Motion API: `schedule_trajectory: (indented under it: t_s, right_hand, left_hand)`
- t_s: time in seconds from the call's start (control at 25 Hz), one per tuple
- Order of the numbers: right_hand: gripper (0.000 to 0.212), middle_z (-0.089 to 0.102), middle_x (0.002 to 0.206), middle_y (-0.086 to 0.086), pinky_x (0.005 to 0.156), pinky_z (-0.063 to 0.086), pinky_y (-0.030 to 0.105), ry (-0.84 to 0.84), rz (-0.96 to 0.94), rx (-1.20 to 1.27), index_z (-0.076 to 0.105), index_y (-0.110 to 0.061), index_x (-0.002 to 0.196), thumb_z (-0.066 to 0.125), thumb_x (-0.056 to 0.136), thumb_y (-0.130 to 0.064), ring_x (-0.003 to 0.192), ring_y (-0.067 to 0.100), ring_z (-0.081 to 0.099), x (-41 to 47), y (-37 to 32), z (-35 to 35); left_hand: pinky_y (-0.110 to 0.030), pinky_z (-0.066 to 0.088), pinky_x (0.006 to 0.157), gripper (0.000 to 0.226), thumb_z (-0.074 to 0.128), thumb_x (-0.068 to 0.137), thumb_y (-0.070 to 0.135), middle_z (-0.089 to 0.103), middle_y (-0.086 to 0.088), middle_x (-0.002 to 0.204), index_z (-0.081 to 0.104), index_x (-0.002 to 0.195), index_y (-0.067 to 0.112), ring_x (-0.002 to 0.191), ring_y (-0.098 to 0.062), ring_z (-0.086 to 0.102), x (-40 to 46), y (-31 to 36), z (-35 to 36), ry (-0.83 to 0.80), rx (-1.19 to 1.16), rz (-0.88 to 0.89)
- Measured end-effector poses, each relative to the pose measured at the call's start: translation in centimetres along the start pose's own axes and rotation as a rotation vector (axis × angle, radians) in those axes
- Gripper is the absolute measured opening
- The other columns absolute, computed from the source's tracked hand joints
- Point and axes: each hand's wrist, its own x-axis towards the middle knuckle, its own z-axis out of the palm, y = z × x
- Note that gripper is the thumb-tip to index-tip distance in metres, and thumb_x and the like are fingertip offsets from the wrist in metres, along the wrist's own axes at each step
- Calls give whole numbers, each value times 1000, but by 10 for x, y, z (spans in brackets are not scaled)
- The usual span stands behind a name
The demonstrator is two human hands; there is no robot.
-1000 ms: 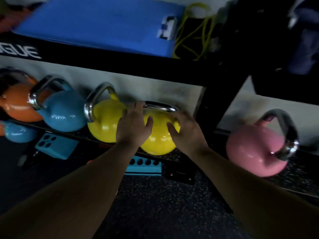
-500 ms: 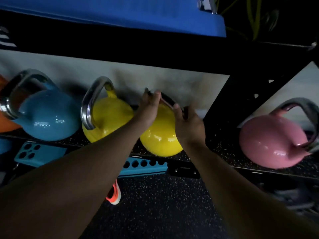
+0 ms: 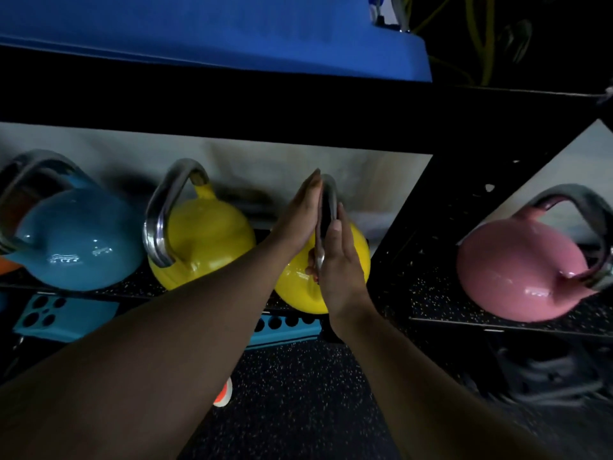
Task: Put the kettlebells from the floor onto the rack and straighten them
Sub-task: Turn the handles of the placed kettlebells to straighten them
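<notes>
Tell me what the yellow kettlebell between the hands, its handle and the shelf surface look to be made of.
Yellow kettlebell: likely metal under glossy paint, given sharp highlights. Handle: bare polished steel, silvery and reflective. Shelf surface: probably speckled rubber matting, matte black with pale flecks.

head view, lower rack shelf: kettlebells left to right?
blue kettlebell → yellow kettlebell → second yellow kettlebell, its handle pressed between the left hand and right hand → black rack upright → pink kettlebell
</notes>
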Motion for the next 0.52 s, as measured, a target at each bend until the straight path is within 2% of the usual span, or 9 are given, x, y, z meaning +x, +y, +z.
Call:
schedule_trajectory:
  t_s: [0.08, 0.2, 0.36, 0.44, 0.52]
  right_hand:
    - [46, 50, 146, -5, 80, 50, 30, -7, 2, 5, 26, -47, 149, 28, 103, -48, 117, 20, 59, -1, 1, 0]
    - [46, 56, 140, -4, 76, 49, 27, 3, -14, 7, 28, -46, 149, 28, 103, -47, 102, 11, 61, 3, 0, 4]
    - [46, 55, 139, -6, 72, 51, 18, -35, 6, 47, 25, -46, 150, 28, 104, -46, 99, 7, 59, 5, -3, 8]
    - [46, 61, 127, -12, 71, 52, 18, -38, -12, 54, 26, -46, 150, 29, 104, -45, 93, 5, 60, 4, 1, 6]
    - [45, 67, 100, -27, 70, 51, 24, -27, -27, 7, 27, -47, 149, 28, 104, -46, 79, 1, 61, 1, 3, 4]
  left_hand:
    - [-25, 28, 110, 54, 28, 101, 48, 35, -3, 158, 34, 151, 28, 143, -16, 34, 1, -2, -1, -18, 9, 17]
    - [-21, 33, 100, 49, 28, 103, 46, 39, -5, 155, 38, 149, 29, 138, -17, 39, 3, 0, -4, -13, 11, 26]
    - [-33, 34, 111, 46, 28, 105, 44, 44, -6, 152, 42, 145, 28, 137, -20, 42, 7, 6, -8, -25, 55, 1]
    - [-37, 37, 110, 48, 27, 103, 49, 48, -8, 148, 44, 144, 30, 132, -22, 47, 2, 7, -10, -39, 74, -18]
    - [-41, 38, 110, 51, 25, 102, 54, 51, -9, 145, 43, 144, 30, 129, -23, 49, -3, 8, -9, -47, 81, -47]
